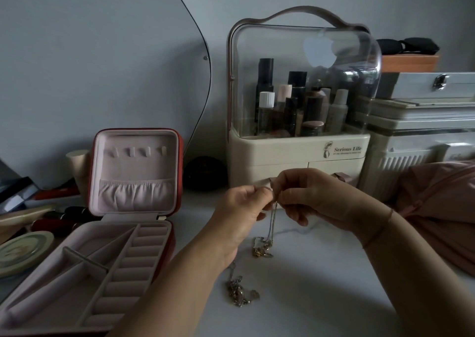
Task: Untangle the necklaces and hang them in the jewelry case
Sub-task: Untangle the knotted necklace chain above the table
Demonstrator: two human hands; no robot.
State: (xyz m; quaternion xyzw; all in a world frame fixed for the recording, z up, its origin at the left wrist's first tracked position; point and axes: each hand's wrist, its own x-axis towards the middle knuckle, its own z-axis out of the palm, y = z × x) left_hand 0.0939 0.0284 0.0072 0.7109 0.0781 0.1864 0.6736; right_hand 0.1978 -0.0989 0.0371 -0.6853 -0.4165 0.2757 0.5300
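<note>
A home dressing table.
A cosmetics organizer point(303, 100) full of bottles stands mid-frame; a mirror point(102, 54) fills the upper left.

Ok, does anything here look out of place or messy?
Yes: a knotted clump of chains lies loose on the white table, not in the open jewelry case, whose lid hooks are bare. Both hands pinch another chain.
</note>
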